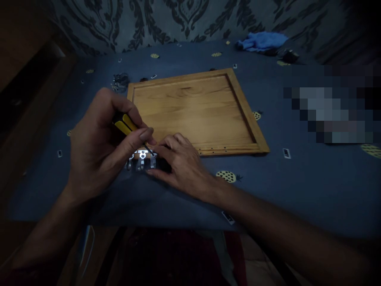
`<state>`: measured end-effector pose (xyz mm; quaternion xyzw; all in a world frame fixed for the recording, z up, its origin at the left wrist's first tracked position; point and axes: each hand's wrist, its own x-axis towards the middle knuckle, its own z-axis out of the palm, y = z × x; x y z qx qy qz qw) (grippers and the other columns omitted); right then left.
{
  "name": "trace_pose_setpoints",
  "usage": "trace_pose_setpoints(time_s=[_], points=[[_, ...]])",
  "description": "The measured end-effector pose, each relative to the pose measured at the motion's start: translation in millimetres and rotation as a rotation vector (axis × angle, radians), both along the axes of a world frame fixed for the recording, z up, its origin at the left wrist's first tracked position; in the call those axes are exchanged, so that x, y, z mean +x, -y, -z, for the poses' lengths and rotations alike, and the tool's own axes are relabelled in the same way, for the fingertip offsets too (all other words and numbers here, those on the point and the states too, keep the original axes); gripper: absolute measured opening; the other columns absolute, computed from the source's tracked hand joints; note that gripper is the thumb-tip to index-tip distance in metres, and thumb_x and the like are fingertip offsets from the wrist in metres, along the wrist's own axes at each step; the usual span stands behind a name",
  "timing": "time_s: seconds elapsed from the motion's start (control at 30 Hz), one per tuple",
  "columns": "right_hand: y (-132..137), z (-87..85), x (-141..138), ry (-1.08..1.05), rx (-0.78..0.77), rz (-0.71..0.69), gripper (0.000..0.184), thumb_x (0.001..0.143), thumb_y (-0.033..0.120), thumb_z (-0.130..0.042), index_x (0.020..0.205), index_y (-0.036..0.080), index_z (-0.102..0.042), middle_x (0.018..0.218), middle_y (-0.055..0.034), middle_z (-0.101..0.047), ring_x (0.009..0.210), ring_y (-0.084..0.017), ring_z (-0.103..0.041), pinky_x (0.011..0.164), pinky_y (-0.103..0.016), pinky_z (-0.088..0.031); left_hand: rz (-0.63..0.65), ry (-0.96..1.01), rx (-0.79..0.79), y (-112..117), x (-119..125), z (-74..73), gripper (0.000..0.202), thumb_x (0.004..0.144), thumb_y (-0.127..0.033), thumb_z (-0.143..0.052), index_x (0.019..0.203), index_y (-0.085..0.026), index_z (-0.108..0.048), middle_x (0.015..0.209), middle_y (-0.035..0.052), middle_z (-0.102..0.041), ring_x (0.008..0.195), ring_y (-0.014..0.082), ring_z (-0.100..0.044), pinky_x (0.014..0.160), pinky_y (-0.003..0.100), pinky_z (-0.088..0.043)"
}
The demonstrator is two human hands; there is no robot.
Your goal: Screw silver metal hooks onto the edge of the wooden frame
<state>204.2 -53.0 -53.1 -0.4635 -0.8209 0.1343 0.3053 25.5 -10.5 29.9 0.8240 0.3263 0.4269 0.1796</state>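
Observation:
My left hand (97, 151) is closed around a screwdriver (127, 124) with a yellow and black handle. Its thin shaft slants down to the rightmost of several small shiny metal hooks (142, 158). These sit in a row along the near edge of a framed wooden panel (190, 111), towards its left corner. My right hand (187, 169) lies against that near edge, thumb and index finger closed about the rightmost hook. Small dark holes dot the frame edge to the right of this hand. The screwdriver's tip is too small to make out clearly.
A dark blue cloth (315, 190) printed with pineapples covers the work surface. Behind the panel's left corner lies a small heap of metal hooks (120, 82). Crumpled blue fabric (262, 41) rests at the back right. A blurred-out patch hides something at the right.

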Motion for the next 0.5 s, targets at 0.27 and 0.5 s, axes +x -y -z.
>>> trace_pose_setpoints(time_s=[0.27,0.5], points=[[-0.5,-1.0,0.0,0.013,0.006,0.009,0.05,0.091,0.051,-0.07,0.122,0.012,-0.069,0.104,-0.0115,-0.064,0.097,-0.028,-0.052,0.086,-0.043,-0.048,0.165,0.125,-0.168,2.9,7.8,-0.1,0.014,0.094,-0.021,-0.065,0.102,-0.031,-0.06,0.084,0.0004,-0.065,0.069,0.0172,-0.068,0.06,0.038,-0.053],[-0.5,-1.2,0.2,0.008,-0.003,0.003,0.048,0.09,0.054,-0.07,0.114,0.012,-0.07,0.104,-0.0119,-0.064,0.098,-0.028,-0.053,0.086,-0.043,-0.047,0.269,0.186,-0.27,-3.1,5.6,5.2,0.012,0.097,-0.022,-0.062,0.104,-0.029,-0.054,0.077,-0.0023,-0.062,0.067,0.0151,-0.065,0.058,0.032,-0.052]])
